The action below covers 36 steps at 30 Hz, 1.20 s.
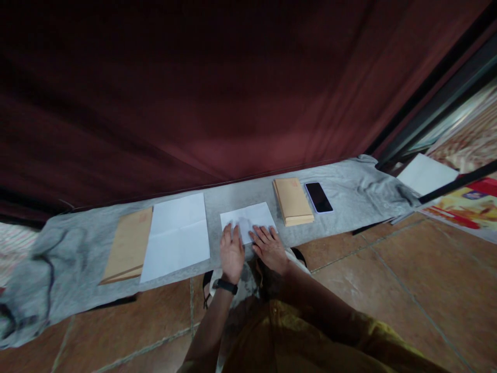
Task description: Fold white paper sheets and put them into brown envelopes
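A folded white sheet of paper [248,217] lies on a grey cloth [70,243] spread along the floor. My left hand [232,252] rests flat on the sheet's near left corner, fingers stretched out, a black band on the wrist. Beside it, my right hand [268,247] lies flat on the near edge of the same sheet, fingers spread. Neither hand grips anything.
A larger unfolded white sheet [176,235] and a brown envelope [128,246] lie to the left. A stack of brown envelopes [293,201] and a black phone [319,197] lie to the right. A dark red curtain [194,88] hangs behind; brown floor tiles [388,280] in front.
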Each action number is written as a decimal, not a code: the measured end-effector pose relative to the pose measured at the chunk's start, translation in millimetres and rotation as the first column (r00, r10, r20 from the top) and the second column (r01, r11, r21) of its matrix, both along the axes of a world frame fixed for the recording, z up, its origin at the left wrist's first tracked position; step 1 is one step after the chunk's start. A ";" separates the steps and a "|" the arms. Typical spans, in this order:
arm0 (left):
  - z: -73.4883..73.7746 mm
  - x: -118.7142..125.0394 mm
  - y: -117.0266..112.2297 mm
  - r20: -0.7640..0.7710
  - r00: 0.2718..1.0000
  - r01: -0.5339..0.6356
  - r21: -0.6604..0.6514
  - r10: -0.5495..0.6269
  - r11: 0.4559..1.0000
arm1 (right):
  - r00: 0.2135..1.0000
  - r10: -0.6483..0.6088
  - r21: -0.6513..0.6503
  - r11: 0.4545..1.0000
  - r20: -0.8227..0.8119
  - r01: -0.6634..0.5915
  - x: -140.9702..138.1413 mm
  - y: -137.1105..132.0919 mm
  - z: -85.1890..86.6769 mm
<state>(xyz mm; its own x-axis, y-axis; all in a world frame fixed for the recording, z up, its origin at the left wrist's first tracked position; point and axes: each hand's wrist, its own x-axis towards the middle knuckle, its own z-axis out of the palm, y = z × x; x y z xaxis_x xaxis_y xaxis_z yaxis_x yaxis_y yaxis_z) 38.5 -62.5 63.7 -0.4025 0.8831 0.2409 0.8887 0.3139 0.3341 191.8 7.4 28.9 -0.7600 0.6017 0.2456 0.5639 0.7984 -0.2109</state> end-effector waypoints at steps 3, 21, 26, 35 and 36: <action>-13.7 17.5 2.4 0.022 0.984 0.177 -0.025 -0.177 0.984 | 1.000 0.017 -0.004 1.000 0.025 -0.017 0.9 0.2 0.8; -30.6 28.5 -13.6 -0.069 0.970 0.225 -0.098 -0.232 0.969 | 0.998 0.042 0.019 0.999 0.055 -0.044 4.5 -1.6 4.6; -29.4 25.9 -19.1 -0.083 0.971 0.212 -0.115 -0.222 0.970 | 0.999 0.022 0.027 0.999 0.030 -0.023 4.4 -0.2 -1.8; -29.7 24.3 -22.1 -0.091 0.973 0.197 -0.129 -0.210 0.972 | 1.000 0.001 0.011 1.000 0.004 -0.001 14.5 0.8 0.3; -30.1 23.6 -22.8 -0.092 0.973 0.199 -0.128 -0.211 0.972 | 1.000 -0.003 0.011 1.000 0.003 0.003 16.1 0.8 0.7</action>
